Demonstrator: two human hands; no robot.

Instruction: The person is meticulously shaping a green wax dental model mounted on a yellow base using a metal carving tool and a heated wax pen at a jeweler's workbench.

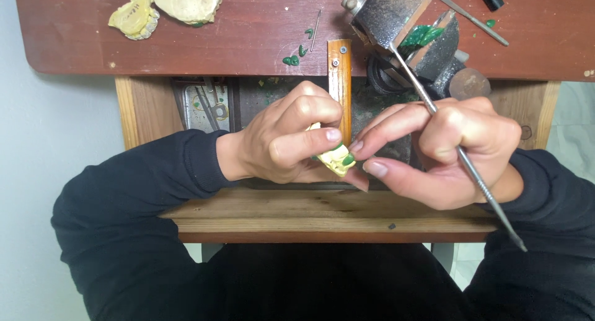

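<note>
Left hand (282,141): grip closed on small yellow cast (335,161) bearing green wax, held over table (260,30) near edge | Right hand (446,150): grip closed on thin metal tool (471,166), fingertips touching cast | Tool long axis: far-left to near-right, far tip toward vise (409,33), near end past right wrist.

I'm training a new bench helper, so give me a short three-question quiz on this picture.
1. True or false: the left hand holds a small yellow cast with green wax on it.
2. Which hand holds the thin metal tool? A) left B) right C) neither
3. Fill in: the two larger yellow casts lie on the bench's far ____ side.

Key: 1 true; 2 B, the right hand; 3 left.
</note>
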